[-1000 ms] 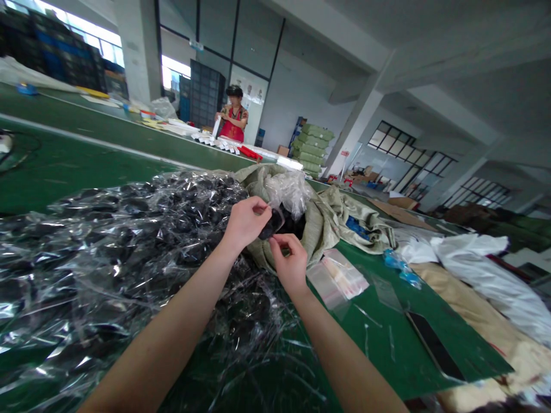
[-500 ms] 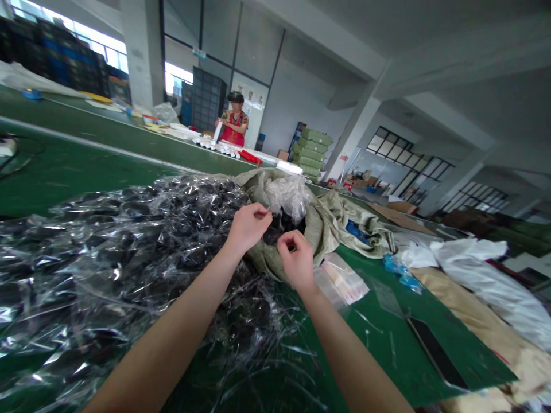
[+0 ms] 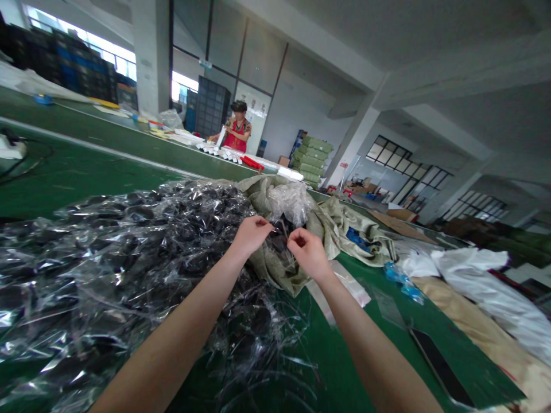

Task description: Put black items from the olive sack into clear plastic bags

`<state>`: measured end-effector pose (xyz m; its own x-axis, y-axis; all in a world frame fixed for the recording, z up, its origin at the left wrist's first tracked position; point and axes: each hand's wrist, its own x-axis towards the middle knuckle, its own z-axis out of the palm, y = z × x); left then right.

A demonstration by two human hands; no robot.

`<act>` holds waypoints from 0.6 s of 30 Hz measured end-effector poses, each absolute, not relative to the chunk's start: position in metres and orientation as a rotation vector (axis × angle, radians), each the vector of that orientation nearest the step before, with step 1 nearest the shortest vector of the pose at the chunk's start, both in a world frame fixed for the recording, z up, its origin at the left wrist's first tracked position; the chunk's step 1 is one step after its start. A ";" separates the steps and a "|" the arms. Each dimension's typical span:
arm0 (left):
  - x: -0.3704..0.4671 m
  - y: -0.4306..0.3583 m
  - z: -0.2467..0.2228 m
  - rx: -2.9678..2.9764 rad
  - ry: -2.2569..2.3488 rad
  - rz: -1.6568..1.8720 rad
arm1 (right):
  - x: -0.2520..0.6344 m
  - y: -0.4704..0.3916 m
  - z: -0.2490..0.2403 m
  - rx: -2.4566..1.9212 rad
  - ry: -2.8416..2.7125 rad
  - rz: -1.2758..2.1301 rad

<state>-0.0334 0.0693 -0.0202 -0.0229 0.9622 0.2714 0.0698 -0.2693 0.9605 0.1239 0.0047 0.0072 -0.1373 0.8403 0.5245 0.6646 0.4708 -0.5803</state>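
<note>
Head view: left hand (image 3: 252, 234) and right hand (image 3: 309, 252) pinch fingertips together, apparently on a clear bag (image 3: 279, 243) between them, before the sack (image 3: 329, 229); many wrapped pieces (image 3: 181, 229) lie heaped, this one seemingly unfinished.

In front of you stretches a green tabletop (image 3: 99, 172), crossed at the far left by a pale line. A wide heap of dark pieces in clear, shiny wrap (image 3: 142, 246) covers much of your left side and reaches the middle. Against the heap's right side sits an open grey-green sack (image 3: 325, 229); a crumpled second sack (image 3: 376, 246) lies to its right. Nearer you on the right are flat, clear bags (image 3: 353, 285), partly behind your forearm, then crumpled blue plastic (image 3: 402, 281) and a dark phone (image 3: 441, 367) by the edge.
</note>
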 end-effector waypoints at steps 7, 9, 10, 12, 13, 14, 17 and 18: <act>-0.024 0.069 -0.027 1.449 1.124 1.353 | 0.125 0.011 0.009 -1.268 -1.965 0.203; -0.022 0.067 -0.027 1.451 1.128 1.337 | 0.127 0.014 0.009 -1.281 -1.971 0.183; -0.021 0.066 -0.027 1.449 1.128 1.336 | 0.128 0.015 0.009 -1.288 -1.978 0.179; -0.021 0.067 -0.026 1.428 1.127 1.359 | 0.131 0.016 0.009 -1.299 -1.976 0.179; -0.021 0.067 -0.026 1.408 1.124 1.377 | 0.133 0.016 0.009 -1.306 -1.967 0.181; -0.021 0.068 -0.026 1.380 1.114 1.398 | 0.134 0.015 0.008 -1.310 -1.951 0.184; -0.024 0.069 -0.023 1.261 1.009 1.432 | 0.140 0.013 0.008 -1.316 -1.851 0.190; -0.025 0.068 -0.021 1.207 0.941 1.425 | 0.141 0.012 0.007 -1.300 -1.808 0.206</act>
